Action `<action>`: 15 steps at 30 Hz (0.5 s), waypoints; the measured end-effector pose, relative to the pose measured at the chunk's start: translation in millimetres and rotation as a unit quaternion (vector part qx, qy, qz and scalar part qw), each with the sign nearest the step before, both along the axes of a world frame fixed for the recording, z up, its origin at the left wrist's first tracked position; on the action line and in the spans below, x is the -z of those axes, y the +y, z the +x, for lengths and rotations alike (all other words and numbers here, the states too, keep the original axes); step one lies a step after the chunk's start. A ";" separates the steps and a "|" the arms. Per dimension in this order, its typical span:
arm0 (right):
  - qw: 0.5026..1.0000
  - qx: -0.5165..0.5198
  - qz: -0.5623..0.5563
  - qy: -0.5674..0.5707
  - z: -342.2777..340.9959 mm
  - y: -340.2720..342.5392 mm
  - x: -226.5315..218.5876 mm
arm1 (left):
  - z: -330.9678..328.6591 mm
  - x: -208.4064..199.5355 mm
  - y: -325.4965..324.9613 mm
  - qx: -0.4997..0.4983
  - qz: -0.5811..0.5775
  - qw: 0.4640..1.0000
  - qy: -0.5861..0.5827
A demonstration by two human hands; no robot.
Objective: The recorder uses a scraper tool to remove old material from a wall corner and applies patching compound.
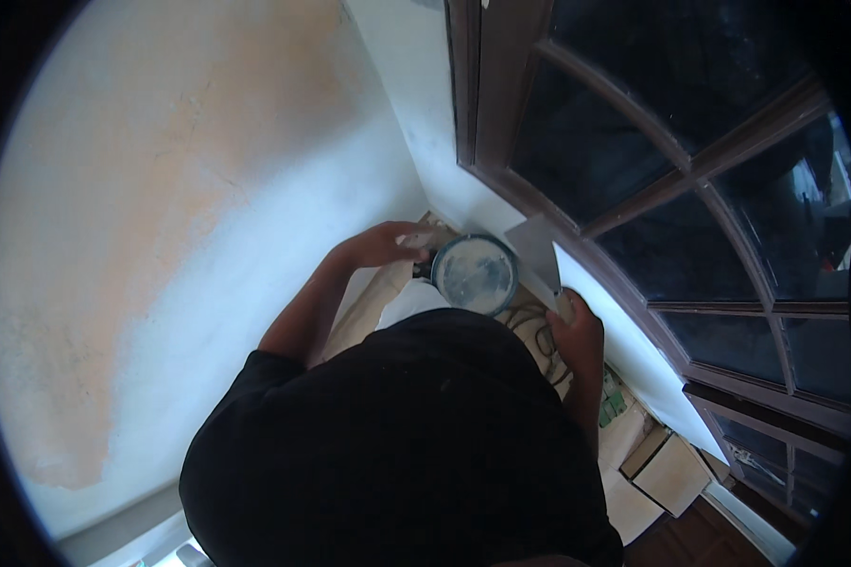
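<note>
In my right hand [580, 333] is a wide putty knife [537, 253], gripped by its pale handle with the broad grey blade pointing up and away. The blade stands between the bucket and the wall under the window. A round bucket [476, 274] with a dark blue rim and whitish smears inside stands on the floor in front of me. Beside the bucket's left rim, my left hand [380, 246] has its fingers curled about something greyish, too blurred to name.
A patchy white and orange wall [189, 208] rises on the left. Brown-framed glass panes [633, 142] fill the right. A cable or hose [542, 340] lies coiled near the bucket. Cardboard boxes [671, 471] and a green item [613, 399] lie lower right.
</note>
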State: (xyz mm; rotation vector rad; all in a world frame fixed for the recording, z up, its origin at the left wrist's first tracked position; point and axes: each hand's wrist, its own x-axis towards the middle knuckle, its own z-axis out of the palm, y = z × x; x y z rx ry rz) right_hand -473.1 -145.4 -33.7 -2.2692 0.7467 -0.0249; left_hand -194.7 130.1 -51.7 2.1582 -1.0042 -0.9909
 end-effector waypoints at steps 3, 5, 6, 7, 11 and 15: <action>1.000 0.010 0.007 0.006 5.2 9.3 -6.9 | -13.7 -15.0 -20.7 -0.118 0.213 0.918 -0.313; 1.000 -0.007 -0.009 -0.004 19.9 18.3 -8.2 | 5.1 2.7 -22.2 -0.045 0.119 0.919 -0.374; 1.000 -0.005 -0.020 -0.005 34.2 24.4 -12.1 | 14.4 11.3 -26.7 -0.054 0.051 0.949 -0.307; 1.000 -0.011 -0.016 -0.021 50.4 32.0 -15.9 | 24.3 25.1 -31.2 -0.099 -0.042 0.982 -0.157; 0.995 -0.020 -0.016 -0.098 115.7 59.8 -51.9 | 59.8 15.7 -41.2 0.144 0.125 0.972 -0.139; 0.982 -0.054 -0.093 -0.153 173.4 71.6 -70.9 | 87.8 36.5 -22.7 0.183 0.079 0.963 -0.184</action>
